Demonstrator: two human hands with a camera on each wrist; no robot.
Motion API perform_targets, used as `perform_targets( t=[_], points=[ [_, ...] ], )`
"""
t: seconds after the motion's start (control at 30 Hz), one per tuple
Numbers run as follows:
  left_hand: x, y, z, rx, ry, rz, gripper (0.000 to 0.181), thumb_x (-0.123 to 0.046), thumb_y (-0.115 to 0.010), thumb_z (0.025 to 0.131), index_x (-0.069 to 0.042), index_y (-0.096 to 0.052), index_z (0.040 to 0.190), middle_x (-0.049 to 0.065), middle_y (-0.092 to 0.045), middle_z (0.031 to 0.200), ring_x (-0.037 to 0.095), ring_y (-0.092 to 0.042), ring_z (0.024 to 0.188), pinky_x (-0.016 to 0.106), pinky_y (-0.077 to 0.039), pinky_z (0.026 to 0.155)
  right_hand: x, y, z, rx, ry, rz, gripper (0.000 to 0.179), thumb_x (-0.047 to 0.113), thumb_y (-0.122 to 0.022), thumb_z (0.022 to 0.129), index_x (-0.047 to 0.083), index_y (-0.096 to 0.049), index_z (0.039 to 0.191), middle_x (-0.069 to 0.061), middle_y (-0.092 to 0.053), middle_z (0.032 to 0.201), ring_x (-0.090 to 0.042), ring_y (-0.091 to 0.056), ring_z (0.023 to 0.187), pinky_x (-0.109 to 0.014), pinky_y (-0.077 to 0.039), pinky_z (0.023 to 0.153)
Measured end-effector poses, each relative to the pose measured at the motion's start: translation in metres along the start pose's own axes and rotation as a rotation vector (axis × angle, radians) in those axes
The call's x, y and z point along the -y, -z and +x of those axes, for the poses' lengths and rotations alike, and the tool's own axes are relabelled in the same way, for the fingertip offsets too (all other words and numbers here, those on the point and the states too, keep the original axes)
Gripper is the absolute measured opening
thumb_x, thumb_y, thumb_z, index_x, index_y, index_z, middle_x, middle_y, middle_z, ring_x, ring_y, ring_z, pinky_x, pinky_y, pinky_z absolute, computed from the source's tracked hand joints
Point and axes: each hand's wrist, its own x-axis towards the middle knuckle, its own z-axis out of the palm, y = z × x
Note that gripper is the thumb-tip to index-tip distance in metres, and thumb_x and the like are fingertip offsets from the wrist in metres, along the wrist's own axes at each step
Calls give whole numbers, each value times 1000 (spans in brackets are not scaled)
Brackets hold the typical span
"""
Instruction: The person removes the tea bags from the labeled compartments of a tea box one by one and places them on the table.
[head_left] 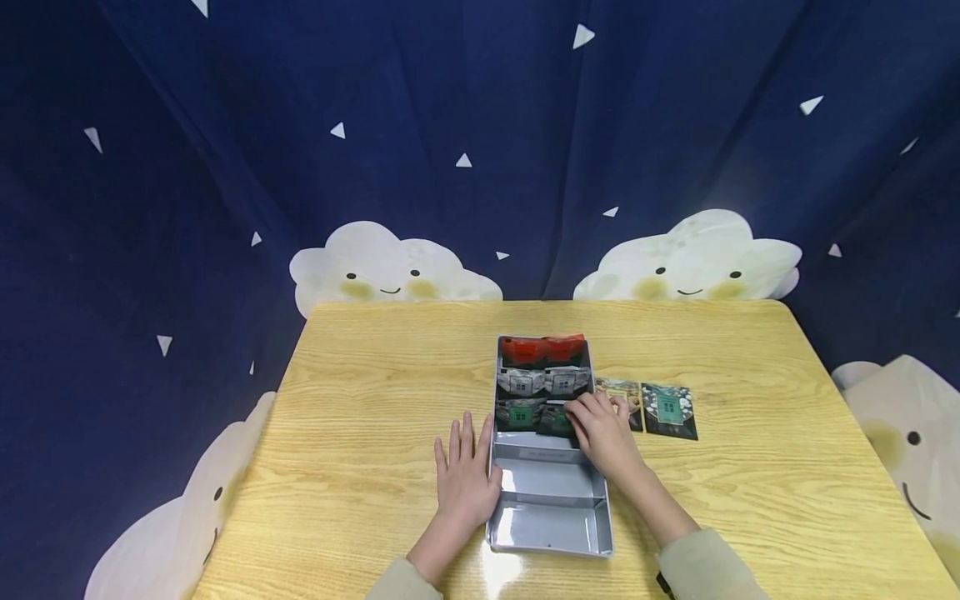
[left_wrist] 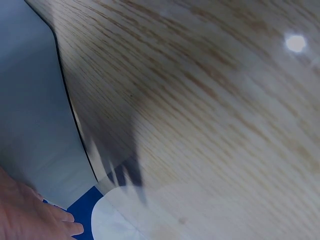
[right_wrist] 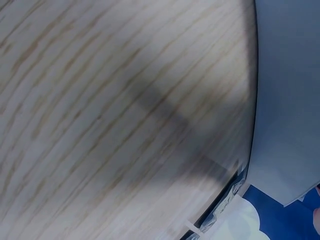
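A grey divided box (head_left: 551, 527) stands lengthwise on the table. Its far compartments hold red sachets (head_left: 542, 350), silver-grey sachets (head_left: 521, 382) and a dark green sachet (head_left: 519, 414), in rows. My right hand (head_left: 609, 437) reaches over the box's right rim and pinches a second dark green sachet (head_left: 555, 419) at its right side; the fingertips are partly hidden. With straight, spread fingers, my left hand (head_left: 467, 483) lies along the box's left side, thumb at the rim. In the left wrist view the left hand (left_wrist: 35, 215) shows beside the box wall (left_wrist: 40, 110).
To the right of the box lie a yellowish sachet (head_left: 628, 398), partly covered by the right hand, and a black sachet with a teal label (head_left: 670, 408). The wooden table (head_left: 360, 400) ends at a dark blue curtain (head_left: 420, 100) with white cloud shapes.
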Motion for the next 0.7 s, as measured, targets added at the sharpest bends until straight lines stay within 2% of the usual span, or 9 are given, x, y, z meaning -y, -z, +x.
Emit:
perform_targets(
  t=[0.2, 0.37, 0.53, 0.7],
  points=[
    [0, 0, 1, -2, -3, 5, 67, -28, -47, 84, -21, -23, 146, 14, -17, 151, 36, -15, 137, 59, -10, 105, 1, 8, 0, -16, -4, 21, 17, 10, -66, 78, 14, -65, 95, -1, -58, 89, -25, -51, 89, -52, -31, 80],
    [0, 0, 1, -6, -5, -5, 68, -28, -48, 83, -21, -24, 146, 15, -18, 150, 36, -15, 136, 59, -9, 105, 5, 25, 7, -41, -23, 49, 17, 8, -64, 80, 12, -63, 96, -2, -57, 91, -26, -51, 90, -53, -30, 81],
    [0, 1, 0, -1, -2, -1, 68, -28, -47, 83, -21, -23, 146, 15, -17, 151, 36, -14, 137, 58, -7, 106, 8, 44, 17, -104, -50, 94, 14, 5, -61, 81, 10, -62, 94, -4, -56, 90, -26, -49, 88, -51, -27, 81],
    [0, 0, 1, -2, -4, -4, 68, -28, -47, 83, -21, -24, 146, 15, -18, 150, 36, -15, 137, 58, -7, 105, 7, 62, 25, -205, -55, 150, 12, 1, -58, 80, 5, -63, 90, -8, -56, 86, -29, -49, 86, -52, -26, 79]
  ],
)
